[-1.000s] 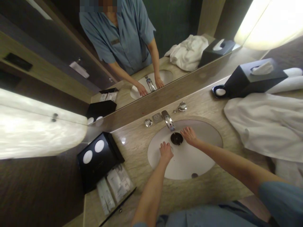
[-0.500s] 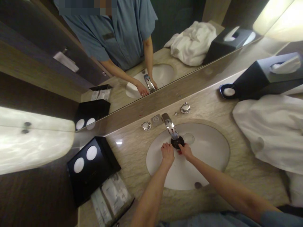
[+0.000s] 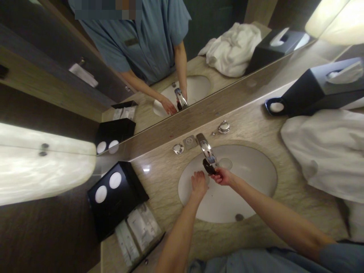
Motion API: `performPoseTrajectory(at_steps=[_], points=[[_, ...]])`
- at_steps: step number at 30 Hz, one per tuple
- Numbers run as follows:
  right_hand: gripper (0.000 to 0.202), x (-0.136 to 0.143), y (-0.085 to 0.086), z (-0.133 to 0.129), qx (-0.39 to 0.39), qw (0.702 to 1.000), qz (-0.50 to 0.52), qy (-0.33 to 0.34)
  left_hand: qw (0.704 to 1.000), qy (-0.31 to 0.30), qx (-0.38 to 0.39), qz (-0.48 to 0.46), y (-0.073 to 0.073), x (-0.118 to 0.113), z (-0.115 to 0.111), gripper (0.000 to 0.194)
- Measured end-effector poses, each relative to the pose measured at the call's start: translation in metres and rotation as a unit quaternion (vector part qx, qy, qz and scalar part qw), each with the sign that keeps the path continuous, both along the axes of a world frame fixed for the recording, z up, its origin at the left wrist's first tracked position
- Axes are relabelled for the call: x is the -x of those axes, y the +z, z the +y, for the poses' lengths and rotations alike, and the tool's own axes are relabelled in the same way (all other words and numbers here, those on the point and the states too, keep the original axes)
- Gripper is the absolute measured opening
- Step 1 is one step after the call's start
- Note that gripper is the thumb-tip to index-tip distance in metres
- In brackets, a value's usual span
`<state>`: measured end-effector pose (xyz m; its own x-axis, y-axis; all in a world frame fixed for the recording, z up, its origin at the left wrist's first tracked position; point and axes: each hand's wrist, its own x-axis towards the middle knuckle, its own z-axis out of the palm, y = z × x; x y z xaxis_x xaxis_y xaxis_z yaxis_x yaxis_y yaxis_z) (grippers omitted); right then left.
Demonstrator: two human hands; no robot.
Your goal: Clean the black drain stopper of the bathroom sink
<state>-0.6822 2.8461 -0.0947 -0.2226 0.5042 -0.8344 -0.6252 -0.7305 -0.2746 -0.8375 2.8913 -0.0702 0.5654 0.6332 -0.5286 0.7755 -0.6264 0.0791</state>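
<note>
Both my hands are inside the white oval sink. My right hand grips a small dark round object, tilted on edge, just below the chrome tap spout. My left hand rests with fingers spread against the basin's left wall, a little left of the dark object. The drain shows bare behind my right hand. An overflow hole sits at the basin's near side.
A beige stone counter carries two chrome knobs, a black tray with two white discs, wrapped toiletries, a white robe, a black tissue box and a small dish. The mirror behind reflects me.
My right hand closed on the dark round object at the drain, lifted it and tipped it on edge under the spout. The drain now shows uncovered. My left hand stayed put.
</note>
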Motion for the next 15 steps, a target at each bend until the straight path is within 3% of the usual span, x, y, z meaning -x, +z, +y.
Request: performPoseTrajectory(at_steps=[3, 5, 9, 11, 13, 15], points=[[0.023, -0.008, 0.019, -0.002, -0.005, 0.999, -0.04, 0.03, 1.0, 0.008, 0.007, -0.01, -0.002, 0.0, 0.001, 0.09], [0.02, -0.01, 0.029, -0.002, -0.007, 0.992, -0.117, 0.042, 0.999, 0.018, 0.02, -0.021, -0.004, 0.0, 0.002, 0.095], [0.018, -0.012, 0.038, 0.006, -0.023, 0.939, -0.335, 0.071, 0.994, 0.067, 0.069, -0.058, -0.004, 0.005, 0.009, 0.105], [0.018, -0.015, 0.04, 0.009, -0.039, 0.9, -0.423, 0.102, 0.985, 0.118, 0.09, -0.091, -0.001, 0.007, 0.015, 0.082], [0.021, -0.019, 0.042, 0.011, -0.054, 0.865, -0.48, 0.138, 0.967, 0.188, 0.094, -0.143, 0.003, 0.005, 0.019, 0.045], [0.024, -0.021, 0.046, 0.01, -0.065, 0.841, -0.509, 0.172, 0.934, 0.27, 0.106, -0.206, 0.004, -0.005, 0.02, 0.034]])
